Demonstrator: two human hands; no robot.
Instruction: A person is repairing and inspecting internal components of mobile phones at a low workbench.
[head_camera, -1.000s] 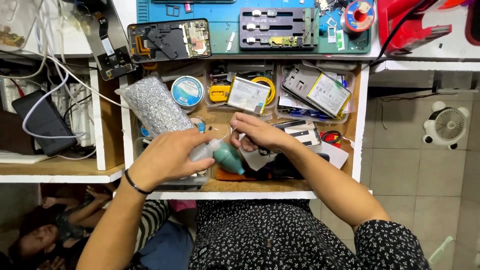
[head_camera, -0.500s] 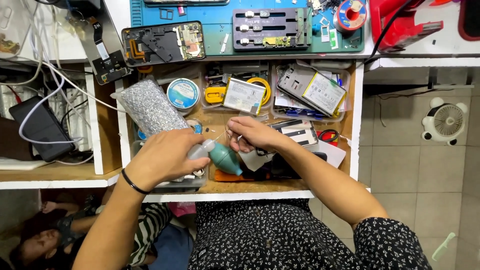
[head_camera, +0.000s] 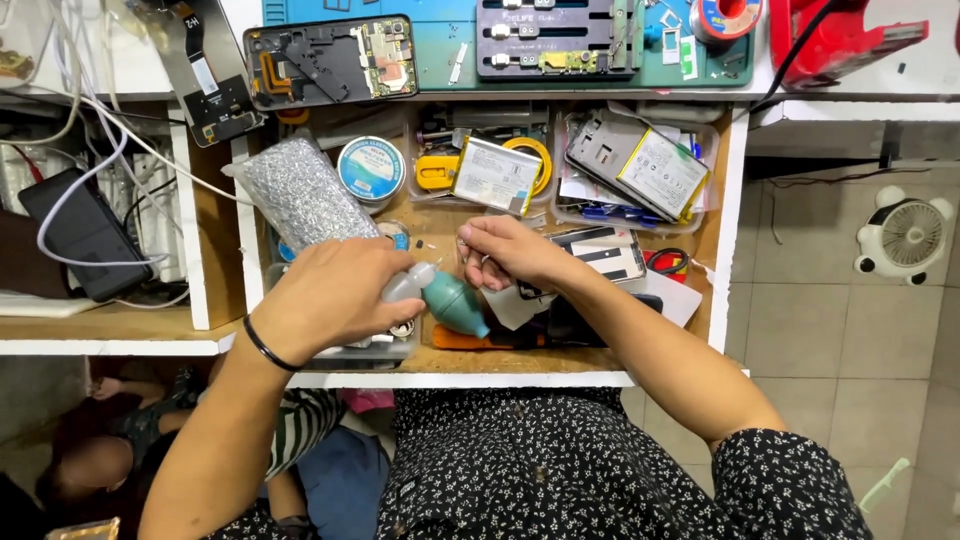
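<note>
Drawer (head_camera: 728, 230) crowded | rear blocked by round tin (head_camera: 369, 168), yellow tape measure (head_camera: 437, 172), flat battery (head_camera: 497, 176), tray of phone parts (head_camera: 640, 170) | left flank closed by bubble-wrap packet (head_camera: 298, 196) | bare wood strip left between hands.

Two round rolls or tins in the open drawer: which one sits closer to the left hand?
The blue-lidded round tin, just above the left hand beside the silver bubble-wrap pouch. The yellow tape roll lies farther right, half hidden under a flat battery.

Your open wooden drawer (head_camera: 440, 358) is packed: a silver bubble-wrap pouch (head_camera: 298, 195) at the left edge, a round blue tin (head_camera: 370, 170) beside it, clear trays (head_camera: 640, 215) along the back, a teal bulb blower (head_camera: 455, 303) near the front edge.
</note>
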